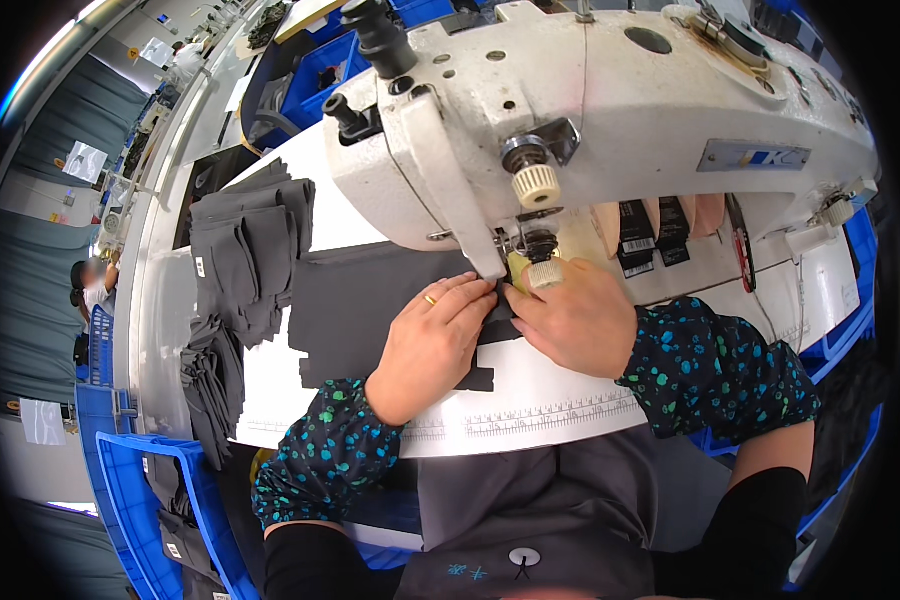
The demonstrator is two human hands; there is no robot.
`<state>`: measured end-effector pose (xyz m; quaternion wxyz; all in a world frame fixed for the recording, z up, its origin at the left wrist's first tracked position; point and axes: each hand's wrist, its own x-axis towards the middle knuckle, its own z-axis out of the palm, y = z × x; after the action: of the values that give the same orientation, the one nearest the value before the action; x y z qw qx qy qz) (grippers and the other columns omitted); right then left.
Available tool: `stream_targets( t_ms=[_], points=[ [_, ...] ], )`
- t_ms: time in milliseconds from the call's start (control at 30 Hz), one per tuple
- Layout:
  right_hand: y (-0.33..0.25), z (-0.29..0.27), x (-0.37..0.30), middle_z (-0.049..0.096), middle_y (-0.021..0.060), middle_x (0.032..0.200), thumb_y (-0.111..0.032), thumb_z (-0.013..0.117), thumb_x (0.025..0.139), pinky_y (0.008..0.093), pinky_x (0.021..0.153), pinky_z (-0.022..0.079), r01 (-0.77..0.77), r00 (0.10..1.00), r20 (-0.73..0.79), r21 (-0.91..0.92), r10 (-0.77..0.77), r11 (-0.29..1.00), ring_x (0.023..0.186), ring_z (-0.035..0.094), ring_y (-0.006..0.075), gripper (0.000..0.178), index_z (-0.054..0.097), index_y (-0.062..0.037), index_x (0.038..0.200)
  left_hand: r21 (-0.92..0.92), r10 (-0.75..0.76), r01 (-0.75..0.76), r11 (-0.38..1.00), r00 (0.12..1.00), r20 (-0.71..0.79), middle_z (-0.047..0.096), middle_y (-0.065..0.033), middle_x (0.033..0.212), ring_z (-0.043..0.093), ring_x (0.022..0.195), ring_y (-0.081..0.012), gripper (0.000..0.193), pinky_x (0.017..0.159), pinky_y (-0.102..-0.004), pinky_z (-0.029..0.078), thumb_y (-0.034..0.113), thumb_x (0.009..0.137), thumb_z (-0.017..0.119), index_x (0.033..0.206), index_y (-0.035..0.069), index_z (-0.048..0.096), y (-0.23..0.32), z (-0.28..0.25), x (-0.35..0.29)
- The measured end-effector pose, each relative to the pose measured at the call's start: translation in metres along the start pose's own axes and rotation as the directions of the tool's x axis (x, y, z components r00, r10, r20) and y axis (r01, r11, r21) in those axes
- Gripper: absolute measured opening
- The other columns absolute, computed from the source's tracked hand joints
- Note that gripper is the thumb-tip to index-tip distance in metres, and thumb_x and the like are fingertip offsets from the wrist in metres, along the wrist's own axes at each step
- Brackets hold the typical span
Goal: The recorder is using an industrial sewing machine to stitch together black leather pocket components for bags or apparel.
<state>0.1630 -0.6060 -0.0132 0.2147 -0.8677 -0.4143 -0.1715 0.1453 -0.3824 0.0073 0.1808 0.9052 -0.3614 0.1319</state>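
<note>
A dark grey fabric piece (345, 305) lies on the white sewing bed under the needle end of a white industrial sewing machine (610, 110). From the left, my left hand (435, 340) rests on the cloth, fingers together and bent down onto it beside the presser foot; a ring shows on one finger. My right hand (575, 315) is closed at the cloth's right edge, pinching it close to the needle. The fingertips of both hands nearly meet there. Machine parts and my fingers hide the needle point and the seam.
Stacked dark grey fabric pieces (245, 245) lie at the left, with a bunched pile (210, 375) nearer me. Red-handled snips (740, 245) and black labels (638, 235) sit at the right. A printed ruler (550, 415) runs along the front edge. A blue crate (185, 455) stands lower left.
</note>
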Motion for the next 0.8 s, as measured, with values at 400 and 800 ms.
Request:
stream_targets(
  t_ms=[400,800],
  points=[
    [0.009,-0.012,0.003,0.067,0.0076,0.082,-0.014,0.073,0.081,0.0422,0.066,0.050,-0.020,0.998,-0.062,0.084,0.025,0.996,0.072,0.063,0.0307,0.025,0.074,-0.0096,0.106,0.017,0.028,-0.029,0.999,0.999,0.035,0.069,-0.0117,0.123,0.066,0.117,-0.0286,0.035,0.099,-0.0370,0.054,0.004,0.080,0.070,0.114,0.002,0.072,0.002,-0.003,-0.002],
    [0.012,-0.002,0.000,0.063,0.0070,0.081,-0.013,0.072,0.078,0.0406,0.068,0.050,0.003,1.000,0.023,0.009,-0.003,1.000,0.075,0.063,0.0258,0.031,0.075,-0.0119,0.109,-0.005,0.063,-0.063,0.998,0.996,-0.060,0.068,-0.0115,0.126,0.067,0.112,-0.0299,0.040,0.093,-0.0377,0.057,0.004,0.078,0.071,0.118,0.005,0.072,-0.011,0.006,-0.003]
  ],
)
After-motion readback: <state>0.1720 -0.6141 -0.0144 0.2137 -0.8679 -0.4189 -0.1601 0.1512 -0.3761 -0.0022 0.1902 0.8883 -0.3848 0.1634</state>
